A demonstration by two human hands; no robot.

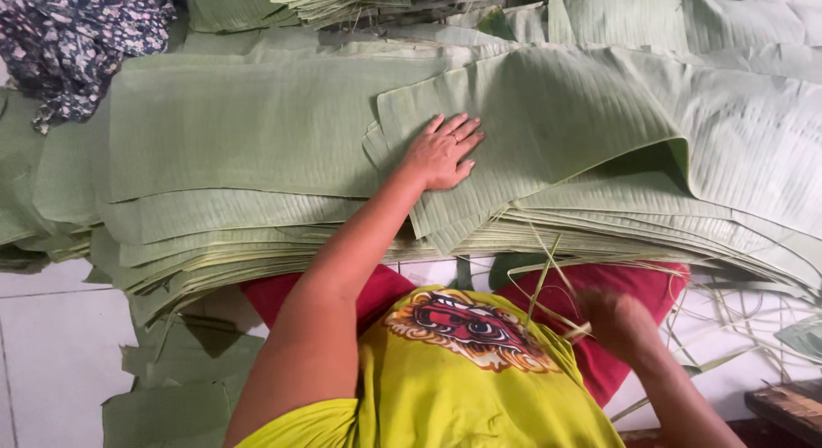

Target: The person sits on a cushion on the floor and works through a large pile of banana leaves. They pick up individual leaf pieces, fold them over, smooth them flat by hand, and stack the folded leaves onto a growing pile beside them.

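Left hand (443,152) lies flat, palm down, fingers spread, arm stretched forward. Right hand (615,318) is blurred, held low near the lap.

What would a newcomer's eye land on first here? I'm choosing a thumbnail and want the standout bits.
First the big stack of green banana leaves that fills the upper frame, with the left hand pressed flat on the top folded leaf. Next the bright yellow shirt at the bottom, and the blurred right hand among thin leaf strips at lower right.

White tiled floor (51,345), dark patterned cloth (77,37).
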